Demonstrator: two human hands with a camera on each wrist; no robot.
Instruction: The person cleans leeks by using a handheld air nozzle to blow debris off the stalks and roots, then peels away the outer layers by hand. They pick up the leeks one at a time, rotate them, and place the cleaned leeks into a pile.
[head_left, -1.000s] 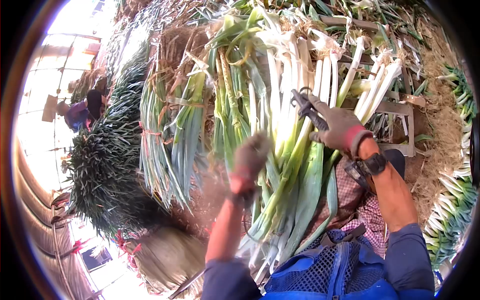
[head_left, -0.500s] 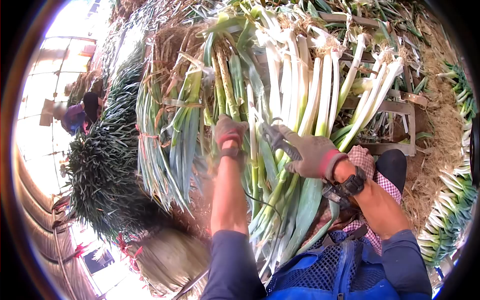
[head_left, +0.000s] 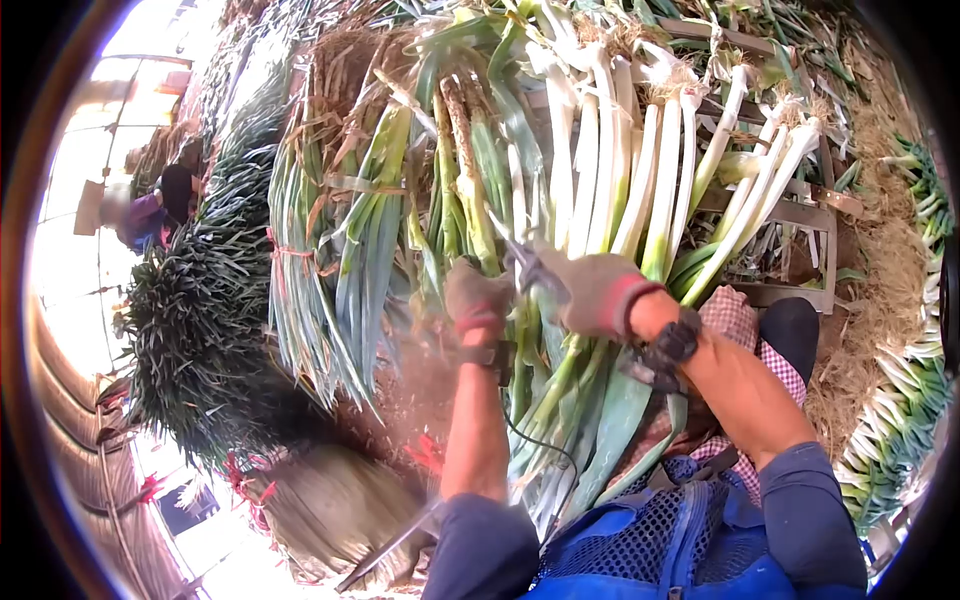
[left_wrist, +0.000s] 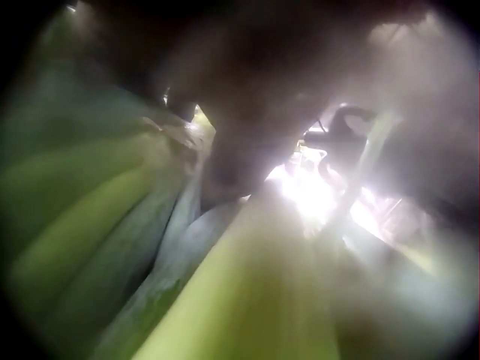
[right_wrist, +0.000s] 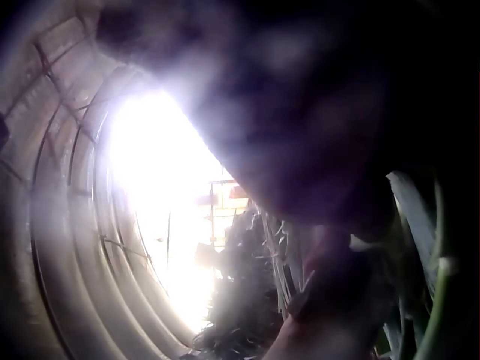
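My left hand (head_left: pixel 480 298), in a grey-and-red glove, has its fingers curled round a leek stalk (head_left: pixel 480 225) with a brownish, dry upper part. Close on its right, my gloved right hand (head_left: pixel 605 295) grips a dark, pointed hand tool (head_left: pixel 537 272), whose tip is near the left hand and blurred. White-stemmed leeks (head_left: pixel 607 150) lie beyond and under the right hand, roots away from me and green leaves towards my lap. In the left wrist view, green stalks (left_wrist: pixel 225 300) pass below the dark, blurred glove. The right wrist view is mostly too dark to read.
Tied leek bundles (head_left: pixel 370 230) lie left of the hands, beside a tall dark-green heap (head_left: pixel 215 340). Another person (head_left: pixel 155 215) is at the far left. A wooden frame (head_left: pixel 825 255) stands at right, with more leeks (head_left: pixel 895 420) beyond dry roots. A thin cable (head_left: pixel 545 440) crosses the leaves.
Both hands have come together over the leeks. The right hand, with the tool, has moved left and down; the left hand moved up to the stalk, then slightly back down.
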